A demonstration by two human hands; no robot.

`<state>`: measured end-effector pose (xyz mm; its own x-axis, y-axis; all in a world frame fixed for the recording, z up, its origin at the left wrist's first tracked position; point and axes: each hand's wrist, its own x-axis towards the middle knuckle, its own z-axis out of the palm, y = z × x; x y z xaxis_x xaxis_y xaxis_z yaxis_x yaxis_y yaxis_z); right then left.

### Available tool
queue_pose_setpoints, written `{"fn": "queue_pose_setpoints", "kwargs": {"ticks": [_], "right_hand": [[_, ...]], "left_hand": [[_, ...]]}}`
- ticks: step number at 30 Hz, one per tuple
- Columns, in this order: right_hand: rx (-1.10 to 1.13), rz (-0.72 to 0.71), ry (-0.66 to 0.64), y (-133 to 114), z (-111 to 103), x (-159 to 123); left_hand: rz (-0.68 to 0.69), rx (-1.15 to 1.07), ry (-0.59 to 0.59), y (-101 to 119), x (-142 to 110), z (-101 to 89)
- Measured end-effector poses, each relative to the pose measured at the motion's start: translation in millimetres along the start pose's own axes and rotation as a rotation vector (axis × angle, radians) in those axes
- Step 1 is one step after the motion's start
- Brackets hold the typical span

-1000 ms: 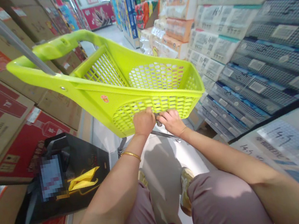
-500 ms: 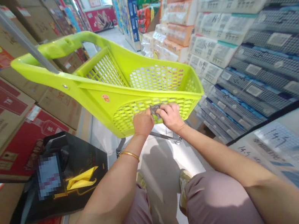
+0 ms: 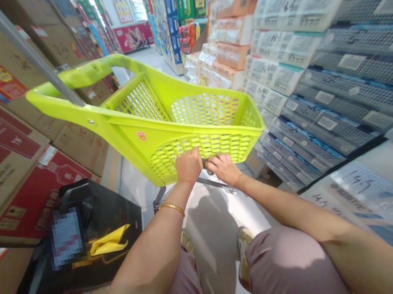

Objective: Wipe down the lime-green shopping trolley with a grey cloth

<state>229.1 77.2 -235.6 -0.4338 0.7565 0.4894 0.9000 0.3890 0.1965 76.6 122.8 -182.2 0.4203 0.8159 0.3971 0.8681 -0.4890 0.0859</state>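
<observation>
My left hand [image 3: 189, 165] is closed, its fingers curled in front of the lower side of a bright green shopping cart [image 3: 120, 115]. Beside it, my right hand [image 3: 224, 168] has its fingers bent and pinched together. Between the two sits a small dark grey crumpled thing [image 3: 205, 162], mostly hidden by my fingers; its kind I cannot make out. Both hands seem to grip it. The cart stands sideways to me, with its handle at the upper left and its perforated basket wall just beyond my hands.
A black bag [image 3: 103, 209] with yellow paper [image 3: 110, 240] lies at the left on cardboard boxes [image 3: 70, 164]. Stacked packs [image 3: 316, 95] line the right side. A tiled aisle floor [image 3: 214, 245] runs below, and a grey pole [image 3: 27, 50] slants behind the cart handle.
My hands have dropped slightly, and the grey thing between them shows less than before. The view has tilted up a little, so the cart's handle and the surroundings sit lower.
</observation>
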Motion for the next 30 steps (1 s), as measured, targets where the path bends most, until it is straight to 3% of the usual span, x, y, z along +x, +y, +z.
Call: {"fn": "queue_pose_setpoints", "kwargs": {"ticks": [5,7,10,13,17,21,23,26,30], "right_hand": [[-0.043,0.181,0.327,10.6,-30.9,34.7],[-0.043,0.255,0.402,13.3,-39.3,44.7],[-0.030,0.251,0.407,13.5,-37.3,45.6],[-0.036,0.176,0.362,9.3,-22.0,33.2],[-0.047,0.074,0.205,1.3,-2.1,11.6],[-0.044,-0.003,0.053,-1.8,1.0,2.4],[-0.062,0.009,0.109,0.0,-5.0,7.0],[-0.094,0.053,0.293,5.1,-21.7,24.5],[-0.125,0.180,0.486,11.3,-47.1,52.0]], "left_hand": [[-0.015,0.006,-0.017,0.9,0.1,-1.7],[-0.011,0.004,-0.029,1.2,0.5,-2.7],[-0.011,0.005,-0.044,0.9,1.1,-3.8],[-0.018,0.009,-0.052,0.3,1.1,-4.0],[0.000,-0.007,-0.017,-0.8,0.1,-3.3],[0.003,0.003,0.002,-1.8,-1.1,-2.7],[0.016,0.007,0.013,-1.9,-1.2,-2.8],[0.020,0.022,0.014,-1.5,-0.9,-3.7],[0.018,0.029,0.001,-1.1,-0.3,-5.1]]}}
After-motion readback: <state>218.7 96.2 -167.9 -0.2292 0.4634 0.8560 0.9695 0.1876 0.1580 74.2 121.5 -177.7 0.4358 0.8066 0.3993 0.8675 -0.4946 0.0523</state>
